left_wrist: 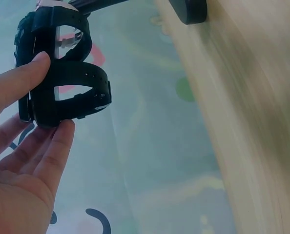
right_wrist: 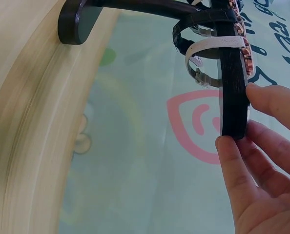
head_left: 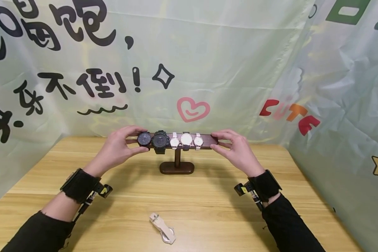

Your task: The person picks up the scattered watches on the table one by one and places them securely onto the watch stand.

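Observation:
A dark brown T-shaped watch stand (head_left: 177, 167) stands on the table, several watches strapped along its bar. At the bar's left end, my left hand (head_left: 118, 145) grips around a black watch (head_left: 144, 139), thumb below and fingers above. In the left wrist view, fingertips (left_wrist: 66, 129) touch the end beside the black strap (left_wrist: 81, 73). A chunky black watch (head_left: 160, 140) comes next to it, then a white-strapped watch (head_left: 174, 142), a dark-strapped one (head_left: 186, 139) and another white-strapped one (head_left: 198, 141). My right hand (head_left: 236, 148) pinches the bar's bare right end (right_wrist: 233, 107).
Nearer the table's front lies a loose watch (head_left: 160, 224) with a pale strap, its face partly covered by the strap. The wooden table (head_left: 208, 210) reaches back to a printed cloth (head_left: 233, 70), which also hangs along the sides.

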A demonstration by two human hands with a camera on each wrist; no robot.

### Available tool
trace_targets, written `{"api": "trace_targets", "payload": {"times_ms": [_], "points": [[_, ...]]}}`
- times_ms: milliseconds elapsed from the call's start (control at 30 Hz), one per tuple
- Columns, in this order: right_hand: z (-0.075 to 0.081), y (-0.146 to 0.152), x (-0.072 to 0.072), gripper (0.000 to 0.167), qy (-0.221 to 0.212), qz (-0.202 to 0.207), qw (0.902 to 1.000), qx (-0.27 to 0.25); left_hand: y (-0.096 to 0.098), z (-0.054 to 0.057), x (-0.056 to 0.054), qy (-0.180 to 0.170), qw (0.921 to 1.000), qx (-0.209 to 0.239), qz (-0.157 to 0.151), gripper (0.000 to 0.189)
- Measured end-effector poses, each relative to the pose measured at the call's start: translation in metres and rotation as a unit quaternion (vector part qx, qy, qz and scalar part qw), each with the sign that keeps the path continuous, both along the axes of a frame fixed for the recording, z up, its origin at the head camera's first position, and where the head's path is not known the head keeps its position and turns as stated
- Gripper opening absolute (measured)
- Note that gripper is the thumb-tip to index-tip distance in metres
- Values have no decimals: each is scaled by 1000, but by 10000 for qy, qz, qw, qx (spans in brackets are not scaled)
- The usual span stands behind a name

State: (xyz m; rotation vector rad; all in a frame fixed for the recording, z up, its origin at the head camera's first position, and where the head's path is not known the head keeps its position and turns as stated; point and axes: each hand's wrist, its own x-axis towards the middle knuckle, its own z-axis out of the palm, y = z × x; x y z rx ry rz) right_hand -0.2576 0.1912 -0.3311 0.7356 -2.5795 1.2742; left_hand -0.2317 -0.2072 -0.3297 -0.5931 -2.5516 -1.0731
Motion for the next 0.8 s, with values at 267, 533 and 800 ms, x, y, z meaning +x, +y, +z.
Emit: {"api": "trace_targets", "payload": {"times_ms": [267,533,800], "points": [[0,-1,1,40,7,-4,10000,-12,1,-1,-2,20,10000,-36,-43,60],[0,-1,0,40,5,18,10000,-43,0,-3,-3,44,9999,-22,-92,61],[0,0,0,40,-18,45,10000,-67,-1,-4,-3,54,9999,1,-110,67]]}}
